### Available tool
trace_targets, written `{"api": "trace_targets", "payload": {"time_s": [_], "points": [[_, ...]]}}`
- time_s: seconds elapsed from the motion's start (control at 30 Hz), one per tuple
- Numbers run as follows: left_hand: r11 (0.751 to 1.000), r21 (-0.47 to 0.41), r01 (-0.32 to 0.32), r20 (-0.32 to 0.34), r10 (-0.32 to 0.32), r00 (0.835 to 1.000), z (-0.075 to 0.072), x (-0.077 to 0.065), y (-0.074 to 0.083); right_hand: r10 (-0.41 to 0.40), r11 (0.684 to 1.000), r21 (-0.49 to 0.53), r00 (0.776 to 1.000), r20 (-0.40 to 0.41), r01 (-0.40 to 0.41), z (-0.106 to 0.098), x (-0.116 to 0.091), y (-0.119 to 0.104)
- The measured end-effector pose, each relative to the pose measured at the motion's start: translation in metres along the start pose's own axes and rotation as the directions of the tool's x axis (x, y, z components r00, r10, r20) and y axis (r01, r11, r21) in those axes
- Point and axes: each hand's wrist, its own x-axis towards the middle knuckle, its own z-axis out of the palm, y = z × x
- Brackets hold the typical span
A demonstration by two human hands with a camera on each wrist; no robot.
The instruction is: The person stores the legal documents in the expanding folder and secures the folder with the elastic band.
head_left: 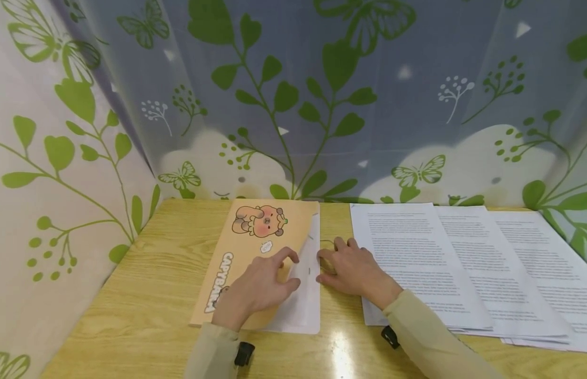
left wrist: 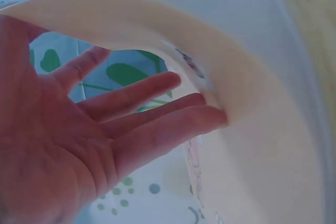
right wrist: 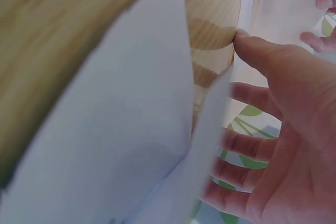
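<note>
1. A yellow wood-grain table (head_left: 147, 263) lies beneath.
2. Overlapping white printed sheets (head_left: 412, 252) lie rightward.
3. Left of them, an orange capybara-printed folder (head_left: 255, 250) runs lengthwise near-to-far, lettering sideways.
4. The left hand (head_left: 262, 284), spread, touches its bowed cover (left wrist: 252, 72); the right hand (head_left: 350, 266), loosely spread, touches its right edge; neither grips.

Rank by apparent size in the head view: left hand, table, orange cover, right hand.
1. Table
2. Orange cover
3. Left hand and right hand: too alike to rank.
</note>
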Motion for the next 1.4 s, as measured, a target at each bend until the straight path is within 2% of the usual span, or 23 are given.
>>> {"api": "trace_targets", "payload": {"time_s": [0.13,0.3,0.43,0.7,0.97,1.07,1.2,1.4], "points": [[1.000,-0.017,0.001,0.013,-0.001,1.000,-0.004,0.003,-0.001,0.019,1.000,0.008,1.000,0.014,-0.019,0.000,0.001,0.001],[0.997,-0.076,0.015,-0.020,-0.016,1.000,-0.009,0.003,-0.004,0.031,0.999,0.022,0.999,0.026,-0.031,0.000,0.001,0.003],[0.990,-0.132,0.049,-0.029,-0.054,0.998,-0.015,-0.001,-0.006,0.027,0.998,0.056,0.999,0.042,-0.029,0.000,0.001,0.006],[0.988,-0.127,0.091,-0.031,-0.096,0.995,-0.024,-0.005,-0.004,0.031,0.986,0.159,0.993,0.111,-0.049,0.002,0.002,0.012],[0.986,-0.134,0.103,-0.146,-0.122,0.982,-0.028,-0.008,-0.004,0.033,0.980,0.191,0.989,0.142,-0.060,0.003,0.002,0.013],[0.980,-0.173,0.100,-0.171,-0.130,0.977,-0.033,-0.012,-0.006,0.034,0.980,0.191,0.989,0.142,-0.062,0.003,0.002,0.014],[0.952,-0.292,0.095,-0.151,-0.144,0.978,-0.040,-0.016,-0.011,0.036,0.979,0.193,0.989,0.142,-0.064,0.003,0.001,0.014],[0.881,-0.461,0.102,-0.102,-0.167,0.981,-0.052,-0.020,-0.020,0.026,0.980,0.195,0.992,0.127,-0.051,0.004,0.000,0.014]]}}
